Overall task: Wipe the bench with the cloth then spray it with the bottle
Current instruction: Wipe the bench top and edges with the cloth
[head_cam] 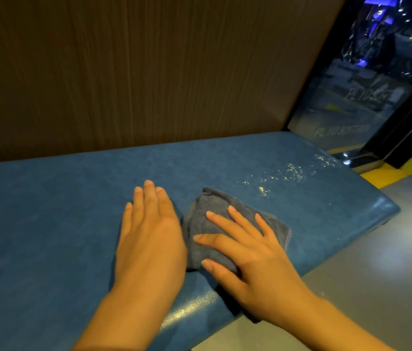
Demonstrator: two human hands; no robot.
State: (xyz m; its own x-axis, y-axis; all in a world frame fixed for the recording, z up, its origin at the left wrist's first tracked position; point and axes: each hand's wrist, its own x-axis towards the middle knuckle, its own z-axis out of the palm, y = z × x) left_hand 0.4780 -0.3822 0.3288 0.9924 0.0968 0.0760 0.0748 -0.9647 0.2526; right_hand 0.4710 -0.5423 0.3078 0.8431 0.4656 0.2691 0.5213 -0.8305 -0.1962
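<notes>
Presses right hand (250,252), fingers straight and spread, flat on crumpled grey terry cloth (200,216) mid-bench. Rests left hand (149,231) flat, fingers straight and together, on mottled blue padded bench (48,211), just beside cloth. Pale crumbs (293,172) scattered near rounded end.

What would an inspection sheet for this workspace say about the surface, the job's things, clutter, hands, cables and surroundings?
Surface: blue padded bench, glossy along its front edge.
Job's things: grey cloth lying crumpled on the bench; bottle not in view.
Clutter: pale crumbs scattered on the bench beyond the cloth, towards its far right end.
Hands: left hand flat on the bench beside the cloth, fingers straight; right hand pressing on the cloth with fingers spread.
Cables: nothing seen.
Surroundings: wood-grain panel behind the bench; dark glass pane at right; grey floor with a yellow strip.
</notes>
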